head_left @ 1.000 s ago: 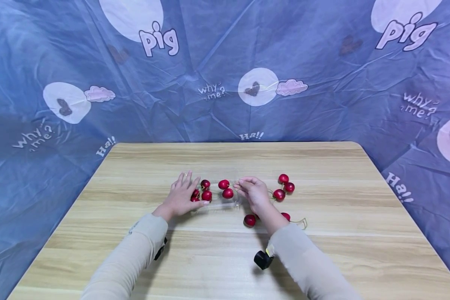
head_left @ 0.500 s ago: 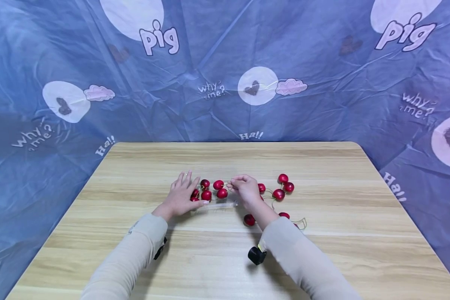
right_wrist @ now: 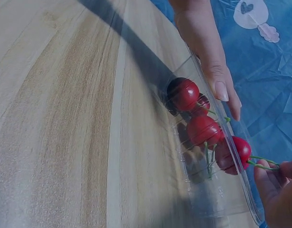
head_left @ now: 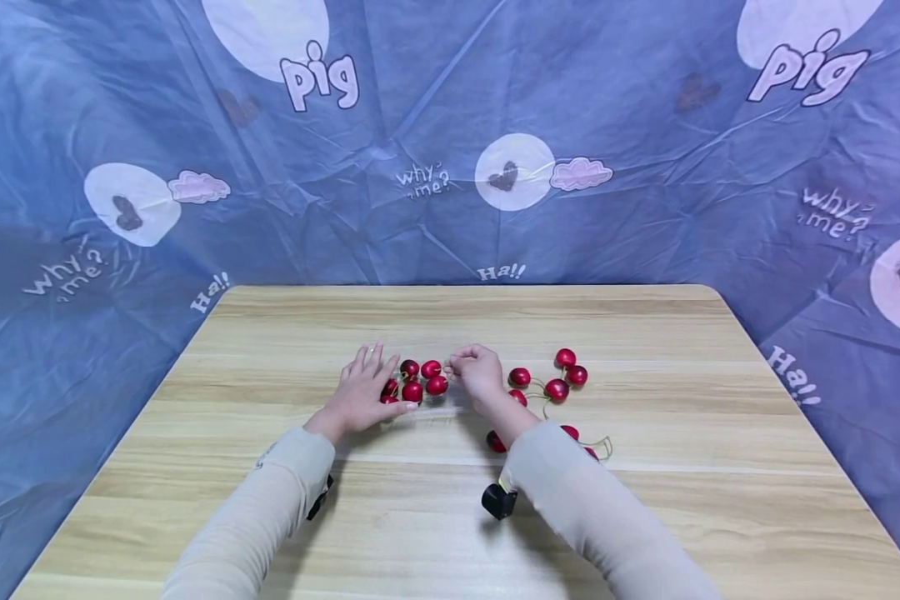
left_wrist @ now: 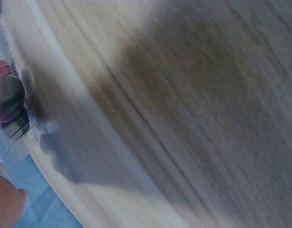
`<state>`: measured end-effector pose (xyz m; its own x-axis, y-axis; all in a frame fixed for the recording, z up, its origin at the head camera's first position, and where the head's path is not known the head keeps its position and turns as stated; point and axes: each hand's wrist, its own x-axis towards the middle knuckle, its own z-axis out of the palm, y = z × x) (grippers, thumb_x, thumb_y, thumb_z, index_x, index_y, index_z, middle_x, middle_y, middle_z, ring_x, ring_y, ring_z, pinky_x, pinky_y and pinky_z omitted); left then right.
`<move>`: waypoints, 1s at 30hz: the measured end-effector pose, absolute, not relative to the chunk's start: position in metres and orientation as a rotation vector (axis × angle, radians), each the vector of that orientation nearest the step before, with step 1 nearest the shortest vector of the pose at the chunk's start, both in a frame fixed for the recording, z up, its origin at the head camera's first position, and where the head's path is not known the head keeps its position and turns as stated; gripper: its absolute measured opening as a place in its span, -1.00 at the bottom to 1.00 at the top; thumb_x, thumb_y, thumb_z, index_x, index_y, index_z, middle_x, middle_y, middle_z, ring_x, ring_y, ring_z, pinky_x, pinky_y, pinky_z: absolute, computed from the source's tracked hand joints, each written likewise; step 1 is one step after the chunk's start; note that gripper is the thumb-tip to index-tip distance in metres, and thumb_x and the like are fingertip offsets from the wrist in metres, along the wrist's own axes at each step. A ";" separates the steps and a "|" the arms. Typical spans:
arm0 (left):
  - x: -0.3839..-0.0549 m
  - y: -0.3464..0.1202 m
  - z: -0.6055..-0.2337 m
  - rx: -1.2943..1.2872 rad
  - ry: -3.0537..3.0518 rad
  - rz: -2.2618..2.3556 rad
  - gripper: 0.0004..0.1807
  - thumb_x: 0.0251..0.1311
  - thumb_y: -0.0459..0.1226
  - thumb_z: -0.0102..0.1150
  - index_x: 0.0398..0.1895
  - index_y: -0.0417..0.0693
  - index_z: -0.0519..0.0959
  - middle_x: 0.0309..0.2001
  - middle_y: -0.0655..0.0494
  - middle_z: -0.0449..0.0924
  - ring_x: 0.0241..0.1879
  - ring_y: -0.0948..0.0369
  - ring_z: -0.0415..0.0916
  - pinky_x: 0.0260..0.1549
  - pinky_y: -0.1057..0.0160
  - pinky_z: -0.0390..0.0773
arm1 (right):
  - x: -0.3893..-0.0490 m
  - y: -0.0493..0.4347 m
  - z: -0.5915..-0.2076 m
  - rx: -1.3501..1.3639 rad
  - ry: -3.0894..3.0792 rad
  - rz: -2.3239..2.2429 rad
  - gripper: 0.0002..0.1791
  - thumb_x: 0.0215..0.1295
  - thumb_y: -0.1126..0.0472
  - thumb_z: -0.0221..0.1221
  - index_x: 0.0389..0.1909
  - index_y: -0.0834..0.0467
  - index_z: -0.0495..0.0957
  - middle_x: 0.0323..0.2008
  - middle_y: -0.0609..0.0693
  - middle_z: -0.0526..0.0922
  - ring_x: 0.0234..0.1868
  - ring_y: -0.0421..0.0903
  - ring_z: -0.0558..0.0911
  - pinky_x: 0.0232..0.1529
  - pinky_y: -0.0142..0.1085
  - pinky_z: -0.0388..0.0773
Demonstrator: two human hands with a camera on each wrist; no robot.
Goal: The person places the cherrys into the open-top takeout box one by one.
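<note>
My right hand (head_left: 478, 375) pinches the thin green stems (right_wrist: 265, 164) of a pair of red cherries (head_left: 437, 385) at the fingertips. The pair hangs at the rim of a clear plastic box (right_wrist: 208, 206), beside several cherries (head_left: 411, 392) inside its left part. My left hand (head_left: 362, 390) rests on the box's left end with fingers spread and straight, the thumb along the near rim. In the left wrist view, part of the box with dark red cherries (left_wrist: 9, 97) shows at the left edge. The left fingers partly hide the cherries inside.
Several loose cherries (head_left: 557, 390) with joined stems lie on the wooden table (head_left: 645, 350) to the right of the box. Some cherries (head_left: 497, 441) sit partly behind my right forearm. A blue printed cloth (head_left: 435, 100) hangs behind the table.
My right hand has moved left, carrying the cherry pair by its stems closer to the cherries in the box. Cherries behind the right hand have come into view. The left hand stays put.
</note>
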<state>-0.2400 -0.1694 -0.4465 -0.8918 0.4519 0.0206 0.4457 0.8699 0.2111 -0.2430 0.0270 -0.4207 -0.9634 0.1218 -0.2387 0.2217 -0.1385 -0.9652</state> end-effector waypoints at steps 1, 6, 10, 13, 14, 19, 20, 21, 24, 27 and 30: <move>-0.240 -0.170 -0.447 0.723 3.010 0.329 -0.01 -0.09 0.37 -0.24 0.30 -0.10 -0.01 0.30 -0.22 -0.28 0.24 -0.19 -0.38 0.11 -0.16 -0.16 | -0.244 0.026 -0.421 0.407 2.024 -2.274 -0.90 0.10 0.53 -0.01 -0.34 0.48 0.38 -0.32 0.38 0.51 -0.42 0.00 0.57 -0.22 -0.19 0.50; -0.240 -0.170 -0.447 0.733 3.012 0.336 0.00 -0.10 0.39 -0.27 0.30 -0.09 0.00 0.30 -0.22 -0.28 0.24 -0.18 -0.38 0.11 -0.16 -0.15 | -0.246 0.021 -0.421 0.440 2.051 -2.235 -0.90 0.10 0.53 0.00 -0.34 0.47 0.39 -0.35 0.35 0.53 -0.41 0.03 0.57 -0.23 -0.19 0.50; -0.240 -0.169 -0.446 0.740 3.016 0.340 0.01 -0.11 0.40 -0.29 0.30 -0.10 0.00 0.30 -0.22 -0.27 0.24 -0.19 -0.38 0.10 -0.16 -0.15 | -0.249 0.019 -0.423 0.452 2.090 -2.180 -0.90 0.11 0.51 0.00 -0.33 0.46 0.41 -0.33 0.33 0.53 -0.30 0.11 0.56 -0.22 -0.18 0.49; -0.241 -0.169 -0.446 0.743 3.016 0.338 0.01 -0.10 0.39 -0.28 0.30 -0.12 0.00 0.30 -0.24 -0.26 0.23 -0.19 -0.38 0.10 -0.17 -0.15 | -0.250 0.018 -0.424 0.444 2.139 -2.125 -0.89 0.11 0.49 0.01 -0.33 0.45 0.42 -0.35 0.29 0.54 -0.27 0.12 0.56 -0.22 -0.17 0.49; -0.241 -0.169 -0.446 0.743 3.017 0.337 0.01 -0.10 0.39 -0.27 0.30 -0.12 0.01 0.30 -0.24 -0.26 0.23 -0.19 -0.37 0.10 -0.17 -0.15 | -0.251 0.018 -0.424 0.442 2.147 -2.112 -0.89 0.11 0.50 0.01 -0.33 0.44 0.42 -0.36 0.27 0.54 -0.27 0.12 0.56 -0.22 -0.16 0.49; -0.241 -0.169 -0.446 0.738 3.017 0.330 -0.02 -0.07 0.34 -0.20 0.29 -0.13 0.01 0.30 -0.24 -0.27 0.23 -0.20 -0.37 0.10 -0.17 -0.14 | -0.252 0.016 -0.423 0.439 2.145 -2.080 -0.95 0.09 0.52 0.01 -0.42 0.38 0.41 -0.36 0.29 0.54 -0.27 0.13 0.56 -0.22 -0.16 0.49; -0.241 -0.169 -0.446 0.737 3.017 0.331 -0.03 -0.06 0.33 -0.19 0.30 -0.12 0.01 0.30 -0.23 -0.27 0.23 -0.19 -0.37 0.10 -0.17 -0.14 | -0.252 0.016 -0.423 0.434 2.142 -2.074 -0.95 0.08 0.53 0.00 -0.43 0.38 0.40 -0.35 0.30 0.53 -0.28 0.13 0.56 -0.22 -0.16 0.49; -0.241 -0.169 -0.447 0.734 3.017 0.329 -0.04 -0.06 0.32 -0.18 0.30 -0.12 0.01 0.30 -0.23 -0.27 0.24 -0.19 -0.37 0.10 -0.16 -0.14 | -0.252 0.016 -0.423 0.432 2.131 -2.072 -0.94 0.08 0.53 0.00 -0.42 0.38 0.40 -0.34 0.31 0.53 -0.28 0.13 0.56 -0.22 -0.16 0.49; -0.241 -0.169 -0.448 0.736 3.020 0.326 -0.04 -0.06 0.33 -0.18 0.29 -0.12 0.01 0.30 -0.23 -0.27 0.24 -0.19 -0.36 0.10 -0.16 -0.13 | -0.253 0.016 -0.423 0.405 2.136 -2.039 -0.90 0.08 0.54 -0.01 -0.35 0.43 0.40 -0.34 0.32 0.52 -0.29 0.13 0.56 -0.22 -0.17 0.49; -0.241 -0.169 -0.448 0.732 3.021 0.327 -0.02 -0.08 0.35 -0.21 0.29 -0.12 0.01 0.30 -0.23 -0.26 0.23 -0.19 -0.36 0.10 -0.17 -0.13 | -0.255 0.016 -0.425 0.382 2.164 -1.996 -0.86 0.06 0.55 -0.02 -0.32 0.47 0.40 -0.38 0.30 0.52 -0.31 0.14 0.56 -0.23 -0.16 0.50; -0.241 -0.169 -0.448 0.725 3.020 0.334 0.01 -0.11 0.39 -0.26 0.30 -0.11 0.01 0.30 -0.22 -0.26 0.24 -0.19 -0.36 0.10 -0.16 -0.13 | -0.256 0.015 -0.425 0.377 2.188 -1.952 -0.87 0.03 0.58 -0.04 -0.36 0.47 0.40 -0.44 0.26 0.51 -0.35 0.13 0.57 -0.25 -0.16 0.50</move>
<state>-0.2407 -0.1686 -0.4479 -0.8922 0.4505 0.0326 0.4468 0.8694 0.2111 -0.2559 0.0151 -0.4247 -0.9507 0.0654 -0.3030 0.3085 0.1036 -0.9456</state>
